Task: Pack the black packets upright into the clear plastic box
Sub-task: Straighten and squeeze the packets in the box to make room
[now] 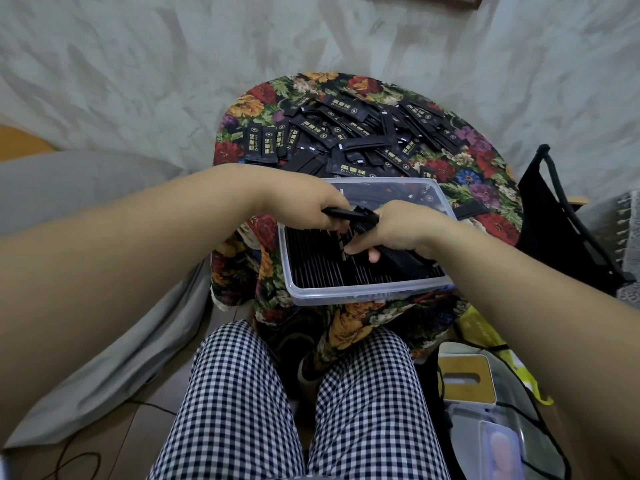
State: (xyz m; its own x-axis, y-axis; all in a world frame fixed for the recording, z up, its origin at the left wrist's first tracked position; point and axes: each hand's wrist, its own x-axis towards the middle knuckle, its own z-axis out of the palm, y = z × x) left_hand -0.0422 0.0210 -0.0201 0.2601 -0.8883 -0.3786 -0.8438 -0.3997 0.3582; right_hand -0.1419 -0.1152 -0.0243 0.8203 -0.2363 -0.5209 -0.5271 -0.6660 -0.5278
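A clear plastic box [349, 293] sits on the near side of a small round table. Rows of black packets [318, 268] stand upright inside it. My left hand [304, 207] grips a small bunch of black packets [349, 213] over the box. My right hand [401, 232] holds the same bunch from the right, its fingers curled down onto the packed rows. A loose heap of black packets [349, 129] with gold print lies on the table beyond the box.
A floral cloth [485, 181] covers the table. A black bag [561, 216] stands to the right. Below it lie plastic bags and a clear container [485, 410]. A grey cushion [69, 188] is at left. My knees in checked trousers [294, 410] are under the table edge.
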